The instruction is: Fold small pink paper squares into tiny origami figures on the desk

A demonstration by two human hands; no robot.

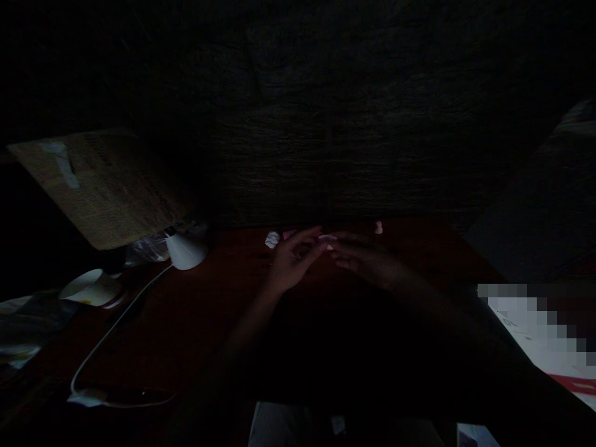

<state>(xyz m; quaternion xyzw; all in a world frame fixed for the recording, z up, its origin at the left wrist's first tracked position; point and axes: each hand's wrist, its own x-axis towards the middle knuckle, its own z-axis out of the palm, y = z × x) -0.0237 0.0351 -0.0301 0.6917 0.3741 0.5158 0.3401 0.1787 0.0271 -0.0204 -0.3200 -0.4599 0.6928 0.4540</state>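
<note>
Both of my hands meet over the far part of a dark reddish table (233, 279). Between their fingertips is a small pale pinkish piece (328, 238), too dim to name, perhaps paper. My left hand (295, 257) pinches its left side with thumb and fingers. From the right, my right hand (361, 257) closes its fingers on the same piece. Just left of my left hand lies a crumpled whitish lump (272, 239), with a flat pink piece (289, 234) beside it. A small pale pink lump (379, 227) sits beyond my right hand, near the table's back edge.
At the left stand a white cone-shaped object (186, 251) with a white cable (121, 310), a tipped paper cup (93, 288) and a leaning cardboard piece (112, 186). Plastic wrapping (146, 249) lies near them. A dark wall (326, 124) rises behind the table. White printed sheeting (526, 335) shows at right.
</note>
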